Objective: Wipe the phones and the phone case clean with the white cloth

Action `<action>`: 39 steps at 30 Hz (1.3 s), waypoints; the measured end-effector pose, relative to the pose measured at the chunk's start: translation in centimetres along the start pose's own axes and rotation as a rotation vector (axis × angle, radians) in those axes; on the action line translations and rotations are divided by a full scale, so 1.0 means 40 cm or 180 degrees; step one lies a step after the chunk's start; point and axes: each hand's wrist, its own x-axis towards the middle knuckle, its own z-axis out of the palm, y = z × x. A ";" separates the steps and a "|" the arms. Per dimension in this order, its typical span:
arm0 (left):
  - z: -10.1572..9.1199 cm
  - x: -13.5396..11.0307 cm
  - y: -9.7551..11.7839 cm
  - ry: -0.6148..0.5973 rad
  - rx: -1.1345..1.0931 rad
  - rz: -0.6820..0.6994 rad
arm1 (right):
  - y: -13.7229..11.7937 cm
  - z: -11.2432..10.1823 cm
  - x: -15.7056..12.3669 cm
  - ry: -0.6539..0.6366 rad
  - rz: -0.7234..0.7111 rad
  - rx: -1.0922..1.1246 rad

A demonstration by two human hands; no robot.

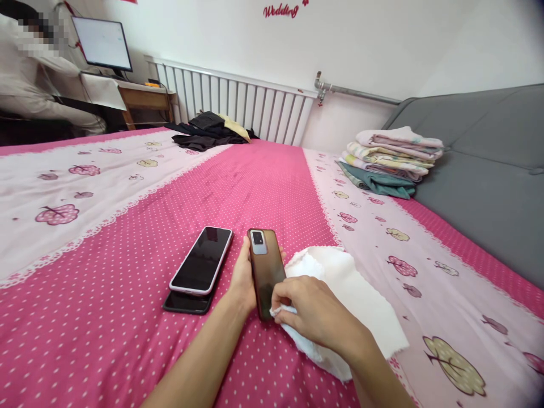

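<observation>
While I had the brown phone [267,266] lifted a bit off the bed, my left hand [241,279] was wrapped around its left edge. My fingers were closed on it, and its back faced me with the camera at the top. My right hand [314,314] was pinched shut on a bunched bit of the white cloth [357,294], and that bit was pressed against the lower end of the phone. The rest of the cloth was spread on the pink dotted bedspread [263,181] just right of the phone, partly under my wrist.

Just beside my left hand were two more phones, stacked. A pale-edged phone [202,259] lay screen up, sitting crooked on a black phone [187,303].

Over on the right a stack of folded laundry [391,158] sat next to the grey headboard [488,170]. At the far edge a heap of dark clothes [208,133] lay by the white radiator [242,102]. Someone was sitting by a desk with a monitor [102,42] in the far left corner.
</observation>
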 end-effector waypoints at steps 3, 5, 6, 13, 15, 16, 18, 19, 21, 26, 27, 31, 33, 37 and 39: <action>0.000 -0.001 -0.001 -0.0014 -0.0004 0.0006 | -0.002 -0.001 0.002 -0.0020 0.0009 -0.0019; 0.001 -0.002 -0.001 -0.0006 -0.0004 0.0000 | -0.003 -0.002 0.004 -0.0038 0.0013 -0.0036; 0.001 -0.003 -0.001 -0.0003 -0.0009 -0.0009 | -0.003 -0.002 0.004 -0.0040 0.0015 -0.0044; 0.002 -0.003 0.000 -0.0012 -0.0052 -0.0026 | -0.003 -0.003 -0.001 -0.0026 -0.0008 -0.0058; 0.002 -0.003 0.000 0.0002 -0.0055 -0.0048 | -0.004 -0.003 -0.001 -0.0039 -0.0010 -0.0058; 0.001 -0.002 0.000 0.0009 -0.0053 -0.0059 | -0.004 -0.003 -0.001 -0.0047 -0.0002 -0.0060; 0.000 -0.003 0.000 0.0006 -0.0042 -0.0052 | -0.005 -0.003 -0.001 -0.0051 0.0006 -0.0060; 0.000 -0.003 0.000 -0.0001 -0.0037 -0.0042 | -0.005 -0.003 -0.002 -0.0047 0.0007 -0.0052; 0.000 -0.004 -0.001 -0.0005 -0.0032 -0.0033 | -0.004 -0.004 -0.002 -0.0027 0.0004 -0.0039; 0.002 -0.004 -0.001 0.0008 -0.0006 -0.0013 | -0.003 -0.005 -0.002 -0.0022 0.0009 -0.0036; 0.002 -0.003 -0.001 0.0003 -0.0005 -0.0014 | -0.004 -0.005 -0.001 -0.0028 0.0011 -0.0033; 0.000 -0.001 -0.001 -0.0017 -0.0034 -0.0036 | -0.006 -0.004 -0.001 -0.0050 0.0012 -0.0059; 0.000 -0.002 -0.001 -0.0016 -0.0035 -0.0045 | -0.006 -0.004 0.000 -0.0071 0.0011 -0.0078; 0.001 -0.002 0.000 -0.0022 -0.0064 -0.0036 | -0.006 -0.003 0.001 -0.0049 0.0006 -0.0068; 0.001 -0.002 -0.001 -0.0032 -0.0079 -0.0051 | -0.006 -0.003 0.000 -0.0036 -0.0003 -0.0071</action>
